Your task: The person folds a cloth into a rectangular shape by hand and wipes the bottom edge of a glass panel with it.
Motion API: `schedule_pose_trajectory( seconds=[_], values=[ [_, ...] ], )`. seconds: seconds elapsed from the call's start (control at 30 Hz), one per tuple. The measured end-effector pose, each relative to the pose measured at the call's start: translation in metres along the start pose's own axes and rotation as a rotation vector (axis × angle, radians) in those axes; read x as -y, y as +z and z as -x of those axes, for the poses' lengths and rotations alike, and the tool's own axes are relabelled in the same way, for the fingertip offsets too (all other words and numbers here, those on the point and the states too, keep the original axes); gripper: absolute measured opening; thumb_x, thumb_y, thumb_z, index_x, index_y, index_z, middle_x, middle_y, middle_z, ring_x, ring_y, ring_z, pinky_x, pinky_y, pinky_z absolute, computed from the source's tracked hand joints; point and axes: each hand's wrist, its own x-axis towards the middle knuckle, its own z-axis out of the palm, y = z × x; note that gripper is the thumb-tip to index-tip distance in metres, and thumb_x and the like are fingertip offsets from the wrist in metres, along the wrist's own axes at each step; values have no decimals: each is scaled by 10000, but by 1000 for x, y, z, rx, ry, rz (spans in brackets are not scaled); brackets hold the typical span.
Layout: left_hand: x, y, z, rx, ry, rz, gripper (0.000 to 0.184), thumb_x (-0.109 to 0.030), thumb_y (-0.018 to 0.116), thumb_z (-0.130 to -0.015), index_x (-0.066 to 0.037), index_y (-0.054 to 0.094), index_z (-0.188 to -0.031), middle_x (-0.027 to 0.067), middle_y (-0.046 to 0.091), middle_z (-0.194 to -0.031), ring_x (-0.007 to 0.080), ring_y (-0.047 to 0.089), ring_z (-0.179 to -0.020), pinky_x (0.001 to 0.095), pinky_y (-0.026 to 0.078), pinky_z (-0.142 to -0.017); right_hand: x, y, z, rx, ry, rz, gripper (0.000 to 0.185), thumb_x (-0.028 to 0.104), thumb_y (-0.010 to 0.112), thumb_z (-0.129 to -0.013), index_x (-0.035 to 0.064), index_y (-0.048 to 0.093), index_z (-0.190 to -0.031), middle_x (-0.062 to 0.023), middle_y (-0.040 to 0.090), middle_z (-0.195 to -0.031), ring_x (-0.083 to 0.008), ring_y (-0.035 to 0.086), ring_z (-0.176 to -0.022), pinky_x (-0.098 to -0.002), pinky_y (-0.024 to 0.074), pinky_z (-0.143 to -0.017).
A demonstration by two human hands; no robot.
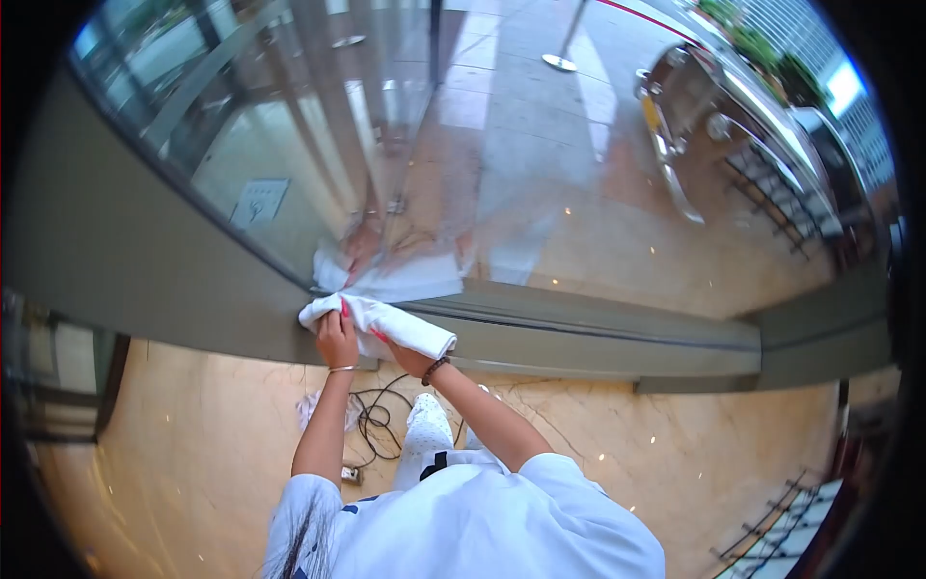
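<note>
One white cloth (395,328) lies on the frame (579,333), right along the lower edge of the glass (424,232). Two hands are on it: the left hand (336,344) closed on its left part, the right hand (410,359) gripping it nearer its right end. Each wrist wears one band. The frame crosses between the person and the far side.

On the near floor (212,454), one black cable (376,425) lies in loops just left of the legs (422,439) — underfoot clutter — with one small box (351,475) near it. Beyond the glass: one square plate (260,202) at left, one post (574,34) far off, and one car (714,106) at far right.
</note>
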Motion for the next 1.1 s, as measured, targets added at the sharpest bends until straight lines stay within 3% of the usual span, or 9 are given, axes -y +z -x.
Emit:
schedule_pose_trajectory(
  seconds=[0.33,0.4,0.5,0.57,0.67,0.73,0.8,0.9,1.1],
  values=[
    [-39,19,0,20,10,0,258,-147,507,-798,9,574,-993,214,569,-991,388,521,-925,440,407,-811,-34,-34,7,-37,97,-18,331,234,434,-879,93,517,-1166,-156,524,-1163,-332,489,-1064,-413,362,-919],
    [-44,3,23,-88,40,-45,255,-172,527,-798,-12,588,-987,189,591,-906,357,543,-850,432,419,-761,-22,-37,19,-30,121,-80,336,298,429,-888,90,548,-1124,-152,562,-1098,-328,514,-1016,-402,376,-894],
    [-104,41,20,138,149,-12,203,-167,548,-803,-63,639,-952,111,575,-698,278,544,-646,398,420,-618,-48,-92,44,-13,440,-161,400,405,420,-893,77,605,-1027,-144,619,-968,-325,569,-870,-384,437,-787],
    [-166,70,26,147,254,140,128,-178,554,-806,-75,586,-738,128,553,-671,283,543,-613,405,416,-567,-72,-145,78,-208,470,50,422,428,444,-879,65,630,-988,-135,635,-928,-314,588,-843,-395,446,-765],
    [-239,83,33,195,240,336,91,-122,562,-758,-44,538,-718,158,551,-719,332,548,-700,431,431,-629,-97,-200,116,-351,463,55,348,317,493,-877,45,593,-1070,-160,605,-1035,-315,554,-989,-384,397,-877],
    [-259,93,39,153,193,314,81,-141,558,-760,-64,574,-780,128,589,-763,316,571,-740,402,476,-641,-119,-216,136,-222,397,158,328,220,445,-895,43,539,-1154,-167,544,-1152,-333,498,-1079,-403,352,-929],
    [-266,92,40,80,202,319,87,-130,573,-745,-60,580,-796,126,593,-772,309,572,-748,394,478,-659,-126,-219,138,-166,369,138,364,260,434,-911,28,515,-1180,-166,535,-1168,-307,488,-1103,-369,340,-948],
    [-257,89,38,190,245,267,97,-119,579,-735,-59,585,-811,124,594,-769,303,573,-749,391,477,-669,-130,-202,139,-213,366,65,364,241,427,-915,15,498,-1191,-170,512,-1198,-313,473,-1120,-369,330,-959],
    [-200,52,11,88,146,241,81,-112,568,-741,-56,585,-797,140,584,-743,308,569,-711,401,466,-639,-76,-152,85,-127,249,-28,334,195,416,-919,-1,499,-1176,-179,510,-1197,-316,459,-1136,-368,320,-977]
  ],
)
